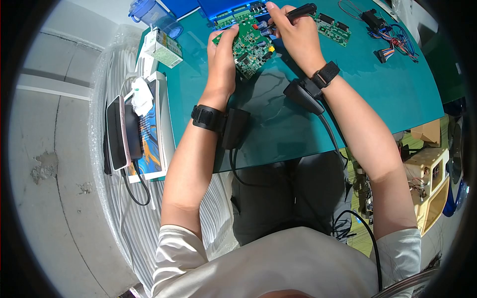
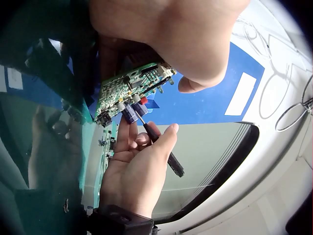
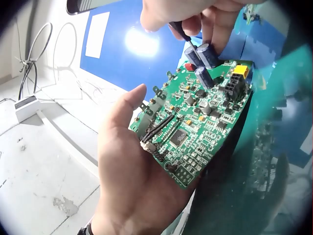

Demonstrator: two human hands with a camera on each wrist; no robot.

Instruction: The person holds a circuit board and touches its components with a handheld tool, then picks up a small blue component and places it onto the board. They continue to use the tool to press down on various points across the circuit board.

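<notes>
the screwdriver (image 3: 180, 30) tip is lost behind the capacitors (image 3: 201, 61) on the circuit board (image 3: 195, 122) in the right wrist view, so can't tell what it touches. the right hand (image 3: 195, 14) is cut off by that picture's top edge. the left hand (image 2: 161, 34) covers much of the board in the left wrist view.

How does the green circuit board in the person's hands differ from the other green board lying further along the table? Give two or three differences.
The held circuit board is tilted up off the table in the left hand; the other board lies flat and untouched. The held circuit board looks larger and squarer, the other board narrower. The right hand puts a screwdriver to the held one only. Both are green and carry components.
</notes>
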